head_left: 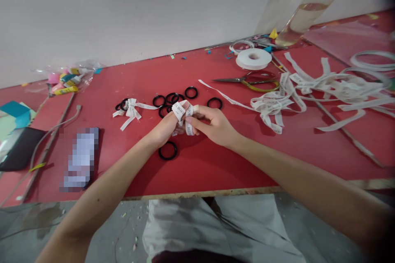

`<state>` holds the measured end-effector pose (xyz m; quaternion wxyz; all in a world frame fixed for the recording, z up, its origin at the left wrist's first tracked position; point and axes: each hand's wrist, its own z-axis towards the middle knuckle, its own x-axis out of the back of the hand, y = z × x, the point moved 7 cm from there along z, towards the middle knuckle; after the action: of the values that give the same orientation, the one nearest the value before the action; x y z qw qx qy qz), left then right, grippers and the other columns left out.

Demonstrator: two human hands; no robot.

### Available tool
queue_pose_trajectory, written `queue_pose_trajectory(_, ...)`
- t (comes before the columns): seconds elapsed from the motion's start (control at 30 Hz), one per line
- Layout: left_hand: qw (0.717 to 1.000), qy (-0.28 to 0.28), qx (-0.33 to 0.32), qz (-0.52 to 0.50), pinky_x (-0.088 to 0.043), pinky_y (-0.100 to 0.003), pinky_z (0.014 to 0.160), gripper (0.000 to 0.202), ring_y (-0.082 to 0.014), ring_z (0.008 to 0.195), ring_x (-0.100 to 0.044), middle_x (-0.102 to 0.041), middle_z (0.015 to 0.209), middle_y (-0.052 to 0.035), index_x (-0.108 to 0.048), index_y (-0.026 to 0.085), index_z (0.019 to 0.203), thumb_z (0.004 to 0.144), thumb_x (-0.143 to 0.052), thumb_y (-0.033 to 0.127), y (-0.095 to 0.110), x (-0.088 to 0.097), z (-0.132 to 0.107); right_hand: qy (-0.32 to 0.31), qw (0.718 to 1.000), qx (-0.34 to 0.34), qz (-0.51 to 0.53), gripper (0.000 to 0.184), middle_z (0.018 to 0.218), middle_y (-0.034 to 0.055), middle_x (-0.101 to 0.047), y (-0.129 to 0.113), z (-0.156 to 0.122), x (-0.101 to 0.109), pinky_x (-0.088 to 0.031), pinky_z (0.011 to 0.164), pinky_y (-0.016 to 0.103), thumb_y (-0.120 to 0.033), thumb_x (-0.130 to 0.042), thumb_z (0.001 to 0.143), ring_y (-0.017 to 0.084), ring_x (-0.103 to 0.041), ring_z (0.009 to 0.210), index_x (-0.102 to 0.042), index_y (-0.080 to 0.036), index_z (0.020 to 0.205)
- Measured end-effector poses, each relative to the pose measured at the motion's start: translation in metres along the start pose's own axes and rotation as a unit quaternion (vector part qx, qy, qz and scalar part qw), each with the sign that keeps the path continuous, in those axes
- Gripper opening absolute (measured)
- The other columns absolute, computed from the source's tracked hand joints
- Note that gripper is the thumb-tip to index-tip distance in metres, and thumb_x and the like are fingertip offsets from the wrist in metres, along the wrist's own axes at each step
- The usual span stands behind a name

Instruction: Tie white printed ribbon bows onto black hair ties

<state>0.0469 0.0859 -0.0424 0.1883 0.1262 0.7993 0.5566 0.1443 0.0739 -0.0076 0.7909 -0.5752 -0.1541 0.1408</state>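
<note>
In the middle of the head view, a white printed ribbon (179, 109) is looped over my left hand (168, 127), whose fingers are closed around it. My right hand (212, 125) pinches the same ribbon between thumb and fingers, close against the left hand. Several black hair ties (168, 151) lie around both hands on the red table. Left of them, a tied ribbon bow (131, 111) rests with black rings at its side. My fingers partly hide the ribbon between the hands.
Scissors (247, 80) and a white ribbon roll (253, 58) lie behind my right hand. Loose printed ribbons (277, 104) spread to the right. A pixelated phone (80, 158) and a bag of colourful items (66, 81) are at left. A clear container (304, 22) stands back right.
</note>
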Motion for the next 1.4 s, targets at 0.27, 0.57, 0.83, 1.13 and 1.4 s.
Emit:
queue_pose_trajectory(0.27,1.000,-0.010,-0.010,0.018,-0.022,-0.019,0.042,0.056,-0.0057,0.041,-0.036,-0.051,0.051,0.0004,-0.056,0.015,0.068,0.085,-0.049,0.068,0.0007,-0.0011,-0.0004,-0.006,1.000,-0.003,0.003,0.014,0.060,-0.0048,-0.055,0.0016,0.0018,-0.0007,-0.045,0.056,0.022,-0.024,-0.058,0.092,0.007,-0.051,0.052,-0.056,-0.017,0.080)
queue_pose_trajectory(0.57,0.999,-0.026,-0.022,0.004,-0.019,-0.018,0.042,0.053,-0.0050,0.042,-0.032,-0.050,0.050,0.0003,-0.056,0.015,0.068,0.088,-0.049,0.063,0.0005,-0.0022,0.0015,-0.006,1.000,-0.007,0.000,0.016,0.061,-0.0043,-0.056,0.0040,0.0013,0.0001,-0.044,0.055,0.022,-0.028,-0.059,0.092,0.007,-0.051,0.052,-0.056,-0.016,0.082)
queue_pose_trajectory(0.83,0.999,-0.035,-0.023,-0.007,-0.019,-0.018,0.041,0.054,-0.0042,0.040,-0.030,-0.045,0.048,0.0026,-0.055,0.015,0.069,0.088,-0.050,0.065,-0.0012,-0.0041,0.0035,-0.009,1.000,-0.013,-0.002,0.027,0.060,-0.0039,-0.056,0.0052,0.0014,-0.0003,-0.045,0.055,0.024,-0.041,-0.062,0.091,0.008,-0.051,0.052,-0.056,-0.017,0.081)
queue_pose_trajectory(1.13,0.999,-0.030,-0.021,-0.008,-0.018,-0.018,0.041,0.054,-0.0038,0.041,-0.029,-0.048,0.050,0.0020,-0.056,0.014,0.071,0.087,-0.050,0.066,0.0010,-0.0058,0.0017,-0.011,1.000,-0.008,-0.013,0.030,0.060,-0.0033,-0.056,0.0038,0.0012,-0.0002,-0.045,0.054,0.024,-0.045,-0.060,0.091,0.008,-0.050,0.052,-0.056,-0.017,0.081)
queue_pose_trajectory(1.4,1.000,-0.017,-0.020,0.005,-0.019,-0.019,0.042,0.054,-0.0053,0.041,-0.030,-0.049,0.049,0.0007,-0.058,0.015,0.071,0.086,-0.050,0.065,0.0007,-0.0041,0.0016,-0.010,1.000,-0.013,-0.008,0.029,0.060,-0.0037,-0.056,0.0049,0.0012,0.0001,-0.045,0.055,0.024,-0.044,-0.062,0.090,0.008,-0.050,0.052,-0.057,-0.017,0.081)
